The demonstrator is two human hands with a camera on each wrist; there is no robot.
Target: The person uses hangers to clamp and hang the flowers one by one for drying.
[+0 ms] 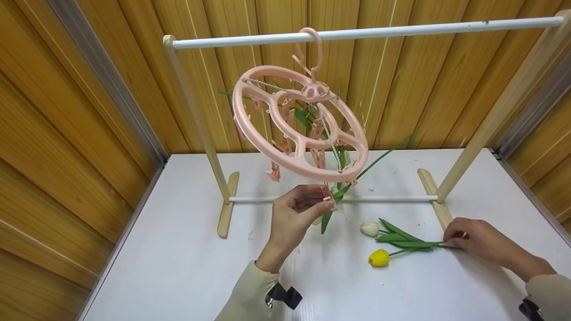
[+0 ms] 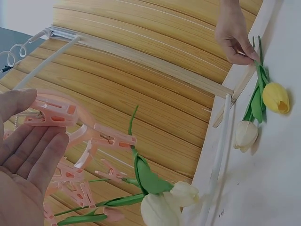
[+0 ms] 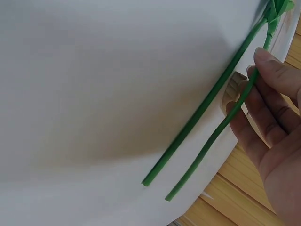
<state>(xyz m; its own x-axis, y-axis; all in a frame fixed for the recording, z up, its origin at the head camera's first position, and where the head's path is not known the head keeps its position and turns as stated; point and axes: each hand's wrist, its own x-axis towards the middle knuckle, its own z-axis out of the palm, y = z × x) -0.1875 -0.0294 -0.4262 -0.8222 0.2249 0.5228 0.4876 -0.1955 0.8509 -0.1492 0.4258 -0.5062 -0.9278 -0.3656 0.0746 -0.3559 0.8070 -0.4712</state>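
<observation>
My left hand pinches a pink clothespin between thumb and fingers. This clothespin hangs from the rim of a tilted round pink hanger. Over on the right, my right hand pinches one green tulip stem just above the table. A second stem runs beside it, outside the fingers. At the flower ends, a white tulip and a yellow tulip lie side by side. I cannot tell which bloom the pinched stem belongs to.
The hanger hooks over the white bar of a wooden stand. White tulips hang from other clothespins, partly behind the ring in the head view. A stand foot lies near my right hand. Wood-patterned walls enclose the white table.
</observation>
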